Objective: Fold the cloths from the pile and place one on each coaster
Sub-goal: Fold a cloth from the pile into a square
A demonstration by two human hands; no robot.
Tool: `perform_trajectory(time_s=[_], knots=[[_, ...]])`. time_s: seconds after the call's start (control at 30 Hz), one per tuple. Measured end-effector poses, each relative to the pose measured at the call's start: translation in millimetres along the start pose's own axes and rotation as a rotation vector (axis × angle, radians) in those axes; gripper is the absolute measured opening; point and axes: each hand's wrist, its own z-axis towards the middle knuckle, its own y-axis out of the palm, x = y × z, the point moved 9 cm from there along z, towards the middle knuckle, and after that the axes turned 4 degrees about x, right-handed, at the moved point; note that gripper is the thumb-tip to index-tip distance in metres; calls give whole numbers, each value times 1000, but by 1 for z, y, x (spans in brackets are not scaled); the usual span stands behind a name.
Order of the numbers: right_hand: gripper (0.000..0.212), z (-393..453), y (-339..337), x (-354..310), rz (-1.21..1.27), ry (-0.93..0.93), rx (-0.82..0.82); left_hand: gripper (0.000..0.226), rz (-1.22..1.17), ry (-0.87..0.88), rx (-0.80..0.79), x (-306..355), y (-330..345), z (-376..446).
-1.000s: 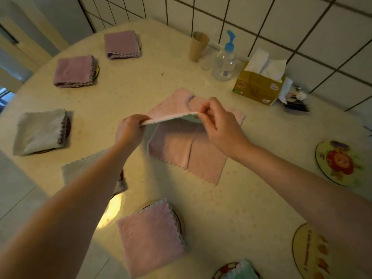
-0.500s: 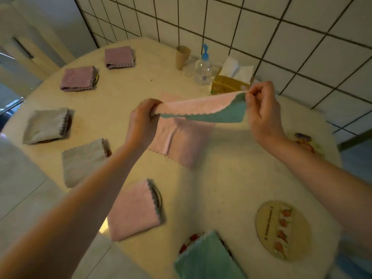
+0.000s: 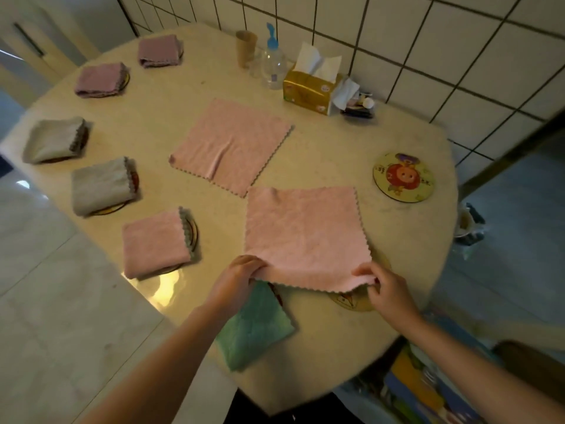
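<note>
White wall tiles [image 3: 458, 41] back a round beige table [image 3: 321, 154] that fills most of the frame. Low in the middle, the left hand [image 3: 238, 278] and right hand [image 3: 385, 289] each pinch a near corner of a pink cloth [image 3: 305, 237] spread flat, its near edge lifted over a partly hidden coaster [image 3: 354, 301]. A second pink cloth [image 3: 229, 145] lies open at centre, just touching the first. Folded cloths sit on coasters along the left edge, and a folded green cloth [image 3: 256, 325] lies under the left wrist. At right a bare coaster [image 3: 403, 177] shows a cartoon print. A tissue box [image 3: 308, 88], pump bottle [image 3: 273, 62] and cup [image 3: 245, 47] stand at the top.
</note>
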Motion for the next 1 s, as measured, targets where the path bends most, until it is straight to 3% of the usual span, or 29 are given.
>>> perform_trajectory(time_s=[0.17,0.27,0.4,0.63,0.83,1.0], knots=[[33,-21,-4,18,7,15,19,37,52,-24,-23,4,2,-13],[23,-12,-21,19,0,26,103,38,13,-134,-6,-5,-8,-8],[14,21,-46,8,59,39,223,16,-175,-305,72,-19,-26,16],[9,96,-47,18,312,240,266,3,-654,-625,264,-52,-30,64],[9,149,-24,56,324,407,269,16,-690,-746,245,-75,-11,102],[9,164,-18,64,247,437,267,23,-645,-777,223,-89,-2,119]])
